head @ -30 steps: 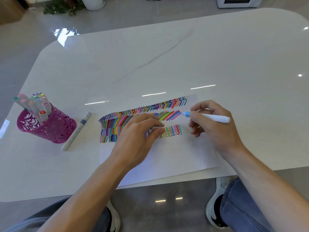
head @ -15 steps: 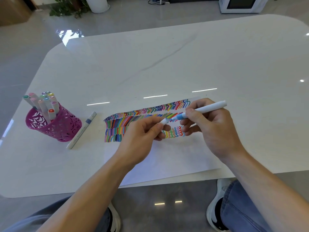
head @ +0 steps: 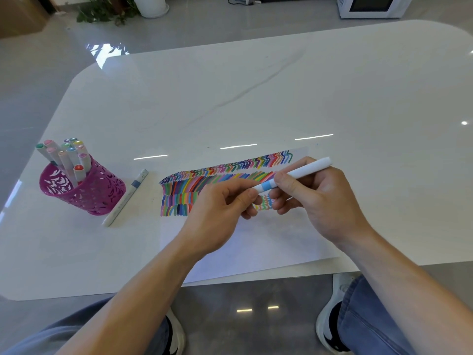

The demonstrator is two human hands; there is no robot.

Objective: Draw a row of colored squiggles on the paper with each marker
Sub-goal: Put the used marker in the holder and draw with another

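1. Markers with pastel caps (head: 64, 155) stand bunched in a magenta openwork cup (head: 97, 196) at the left of the glossy white table (head: 281, 85).
2. Just right of the cup, a loose white marker with a grey-blue band (head: 125, 198) lies flat on the table, apart from the sheet.
3. Next comes the white sheet of paper (head: 268, 242) at the near edge of the table. Its top is filled with rows of coloured squiggles (head: 230, 170), and the lower rows are partly hidden under the hands. Much of the paper below is blank, so I'd say there is more to draw.
4. Above those rows the left hand (head: 217, 208) pinches the cap end of a white marker with a light-blue band (head: 307, 169), held in the air over the paper.
5. The right hand (head: 322, 198) is wrapped round its barrel, so both hands are clamped on the one pen, close together.
6. The cap meets the band, but I cannot tell whether it is fully seated. To my eye this is capping. It is best done by pushing straight along the barrel and keeping the wrists off fresh ink.
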